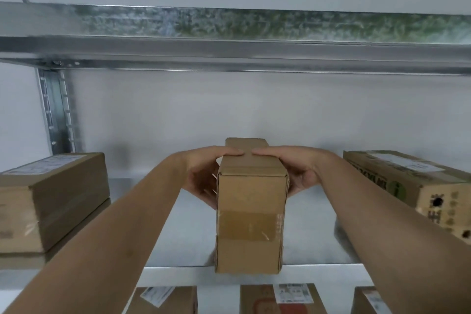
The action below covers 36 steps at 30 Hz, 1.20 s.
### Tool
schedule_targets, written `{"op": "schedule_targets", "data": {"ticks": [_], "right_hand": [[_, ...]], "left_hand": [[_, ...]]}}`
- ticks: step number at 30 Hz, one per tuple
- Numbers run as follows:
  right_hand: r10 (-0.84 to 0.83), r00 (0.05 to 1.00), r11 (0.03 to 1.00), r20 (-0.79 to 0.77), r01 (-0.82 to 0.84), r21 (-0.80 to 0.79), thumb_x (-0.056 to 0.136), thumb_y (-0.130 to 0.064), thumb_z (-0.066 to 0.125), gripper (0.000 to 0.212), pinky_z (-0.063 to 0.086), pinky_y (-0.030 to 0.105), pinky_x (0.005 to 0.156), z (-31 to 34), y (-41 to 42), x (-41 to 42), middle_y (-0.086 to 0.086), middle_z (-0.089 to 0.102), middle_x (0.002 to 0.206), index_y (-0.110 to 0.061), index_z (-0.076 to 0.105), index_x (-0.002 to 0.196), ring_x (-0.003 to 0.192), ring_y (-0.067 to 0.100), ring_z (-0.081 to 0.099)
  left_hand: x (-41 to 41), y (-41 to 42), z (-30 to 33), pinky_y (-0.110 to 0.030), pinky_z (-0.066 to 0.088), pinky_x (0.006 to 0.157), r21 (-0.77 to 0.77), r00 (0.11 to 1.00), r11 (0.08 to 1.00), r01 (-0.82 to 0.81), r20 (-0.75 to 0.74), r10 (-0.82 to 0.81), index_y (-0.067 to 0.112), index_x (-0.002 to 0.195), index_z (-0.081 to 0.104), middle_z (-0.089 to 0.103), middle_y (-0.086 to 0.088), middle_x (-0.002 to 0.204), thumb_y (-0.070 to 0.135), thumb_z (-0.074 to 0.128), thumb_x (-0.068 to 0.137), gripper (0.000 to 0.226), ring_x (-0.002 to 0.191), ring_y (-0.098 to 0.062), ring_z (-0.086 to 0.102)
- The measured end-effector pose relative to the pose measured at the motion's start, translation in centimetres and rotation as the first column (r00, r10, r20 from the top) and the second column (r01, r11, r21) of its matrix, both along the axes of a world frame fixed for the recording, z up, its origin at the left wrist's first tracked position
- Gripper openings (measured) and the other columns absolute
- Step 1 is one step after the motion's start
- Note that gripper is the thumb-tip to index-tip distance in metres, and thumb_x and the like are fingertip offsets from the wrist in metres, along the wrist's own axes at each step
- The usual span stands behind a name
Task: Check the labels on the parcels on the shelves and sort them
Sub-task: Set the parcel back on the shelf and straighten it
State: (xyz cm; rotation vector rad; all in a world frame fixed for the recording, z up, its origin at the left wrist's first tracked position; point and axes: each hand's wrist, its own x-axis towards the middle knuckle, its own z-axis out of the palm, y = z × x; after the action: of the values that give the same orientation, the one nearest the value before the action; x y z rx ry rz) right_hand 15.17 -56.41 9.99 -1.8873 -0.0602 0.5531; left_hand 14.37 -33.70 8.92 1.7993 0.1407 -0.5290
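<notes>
Left hand [204,176]: I see it clasping the left side of the middle parcel [251,211], thumb lying across the top face, fingers curled under and against the side.

Far left, item one: a large brown parcel [51,199] with a white label [48,162] on its top face, resting on the shelf [188,232], well apart from the hand.

Centre, item two: the middle parcel, plain cardboard, long axis pointing away from me, a band of clear tape across its near face. It sits at the front edge of the metal shelf, between both forearms. I cannot tell whether it rests on the shelf or is lifted just off it.

Right hand [298,173]: grasping the right side of the same parcel, thumb on top nearly meeting the left thumb.

Far right, item three: a printed carton [418,186] with a white label on top, lying on the shelf.

Lower shelf, left to right: three labelled parcels [280,298], only their tops in view.
</notes>
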Motion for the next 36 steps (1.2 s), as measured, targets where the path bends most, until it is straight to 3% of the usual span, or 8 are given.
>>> {"op": "schedule_targets", "data": {"ticks": [7,12,19,23,29,32,34,36], "right_hand": [[-0.010,1.000,1.000,0.014,0.010,0.013,0.088,-0.048,0.072,0.052,0.063,0.045,0.078,0.1,0.2,-0.4,0.017,0.068,0.128,-0.010,0.065,0.123,0.096,0.029,0.072],[-0.020,1.000,1.000,0.017,0.020,0.019,0.089,-0.045,0.072,0.042,0.064,0.042,0.069,0.2,0.1,-0.4,0.013,0.072,0.107,-0.010,0.066,0.113,0.084,0.027,0.073],[-0.030,0.999,0.999,0.018,0.029,0.028,0.085,-0.055,0.073,0.064,0.064,0.043,0.075,-0.5,0.0,-0.2,0.017,0.068,0.129,-0.008,0.064,0.128,0.105,0.030,0.072],[-0.091,0.994,0.995,0.051,0.090,0.037,0.081,-0.065,0.071,0.072,0.063,0.037,0.068,-0.9,0.2,-0.9,0.016,0.072,0.121,-0.009,0.066,0.125,0.099,0.028,0.075],[-0.152,0.981,0.988,0.124,0.146,0.057,0.087,-0.071,0.056,0.069,0.061,0.037,0.080,-1.1,0.8,-1.9,0.013,0.071,0.099,-0.009,0.069,0.115,0.083,0.027,0.070],[-0.157,0.973,0.982,0.172,0.135,0.133,0.087,-0.069,0.061,0.065,0.061,0.041,0.083,-0.5,1.2,-2.2,0.014,0.069,0.102,-0.008,0.067,0.111,0.088,0.029,0.070],[-0.157,0.970,0.973,0.186,0.119,0.199,0.087,-0.067,0.063,0.066,0.060,0.042,0.082,-0.3,1.3,-2.5,0.015,0.071,0.108,-0.007,0.066,0.115,0.093,0.030,0.071],[-0.175,0.966,0.950,0.189,0.115,0.290,0.089,-0.063,0.062,0.062,0.059,0.039,0.077,-0.5,1.3,-2.7,0.012,0.072,0.105,-0.008,0.066,0.117,0.089,0.028,0.071]], "left_hand": [[0.2,-0.3,0.2,-0.053,0.061,0.085,0.014,1.000,1.000,0.010,0.010,-0.011,0.007,0.131,0.063,0.067,-0.023,0.127,0.057,0.080,0.072,0.080,0.110,-0.041,0.069],[0.7,-0.2,0.0,-0.055,0.059,0.091,0.013,1.000,1.000,0.024,0.007,-0.024,0.007,0.131,0.063,0.065,-0.024,0.130,0.057,0.081,0.072,0.080,0.113,-0.042,0.068],[0.6,-0.1,-0.2,-0.056,0.057,0.095,0.000,1.000,1.000,0.001,0.017,-0.001,0.005,0.131,0.061,0.064,-0.025,0.130,0.062,0.081,0.071,0.085,0.115,-0.043,0.066],[-0.2,-0.1,-0.5,-0.056,0.055,0.097,0.023,0.998,0.999,-0.023,0.064,0.021,0.006,0.131,0.062,0.067,-0.024,0.127,0.072,0.081,0.064,0.096,0.113,-0.042,0.068],[-1.9,-0.2,-0.6,-0.054,0.058,0.092,0.025,0.983,0.995,-0.096,0.162,0.091,0.011,0.126,0.068,0.072,-0.018,0.120,0.095,0.067,0.050,0.113,0.107,-0.037,0.072],[-2.1,0.3,0.2,-0.054,0.054,0.098,-0.010,0.968,0.992,-0.129,0.214,0.128,0.016,0.124,0.071,0.073,-0.013,0.120,0.102,0.062,0.041,0.120,0.111,-0.034,0.070],[-2.2,0.6,0.6,-0.049,0.052,0.101,-0.053,0.952,0.984,-0.168,0.250,0.176,0.015,0.124,0.071,0.074,-0.009,0.114,0.103,0.056,0.049,0.117,0.109,-0.029,0.070],[-2.5,0.8,0.9,-0.037,0.054,0.093,-0.098,0.926,0.975,-0.202,0.305,0.222,0.013,0.121,0.069,0.072,-0.006,0.095,0.091,0.045,0.078,0.093,0.092,-0.023,0.067]]}}
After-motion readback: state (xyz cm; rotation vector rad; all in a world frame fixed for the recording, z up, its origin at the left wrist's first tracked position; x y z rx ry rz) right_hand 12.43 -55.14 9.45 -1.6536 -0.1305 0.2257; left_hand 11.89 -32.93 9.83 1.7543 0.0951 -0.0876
